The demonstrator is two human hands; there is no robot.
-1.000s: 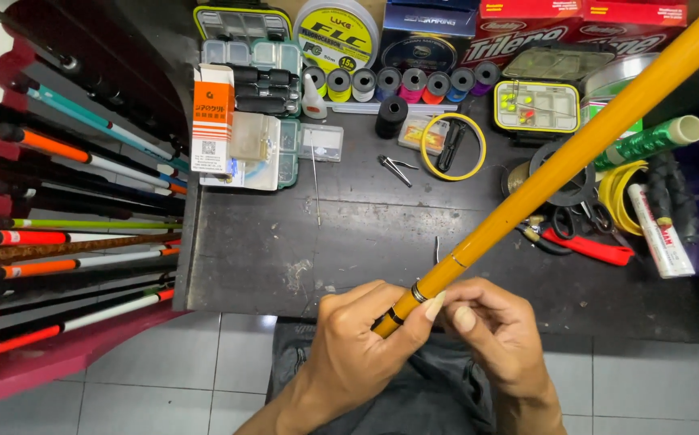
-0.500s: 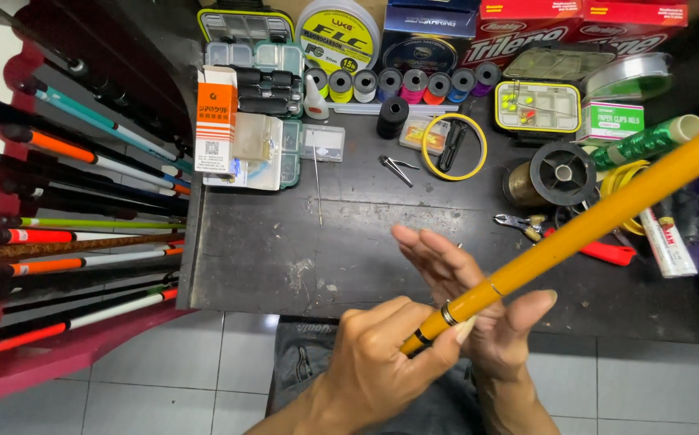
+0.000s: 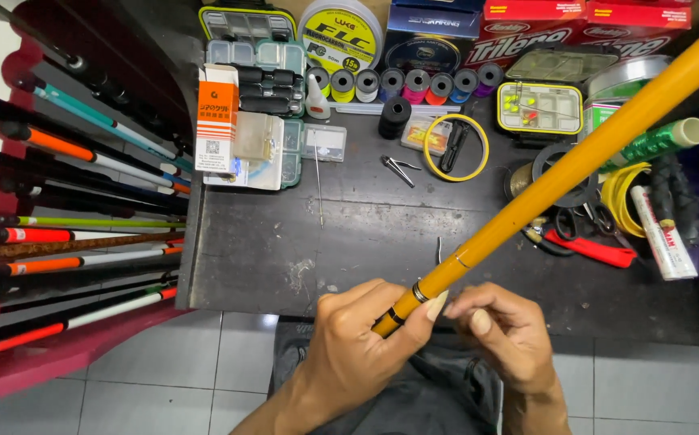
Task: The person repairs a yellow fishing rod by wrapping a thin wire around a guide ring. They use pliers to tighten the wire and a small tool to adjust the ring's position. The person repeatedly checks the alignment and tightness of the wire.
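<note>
A long yellow rod is gripped near its lower end by the left hand, whose fingers are closed around the dark-ringed section just above the lap. The right hand is held just beside that end, its fingers curled loosely with the fingertips touching or almost touching the rod close to the metal ring; whether anything small is pinched there cannot be told. From the hands the rod is slanted up and to the right, across the dark table and out of view at the top right corner.

Beneath the slanted rod lie a pair of red-handled pliers, a dark reel and a coil of yellow cord, while small spools of thread are lined along the back and more rods are racked at the left.

A slip seems the main risk: only one hand is clamped firmly, near the rod's end, so the long free part could dip under its own weight. If that happened, the things under it would likely be swept or knocked, and the thin upper section might be strained
</note>
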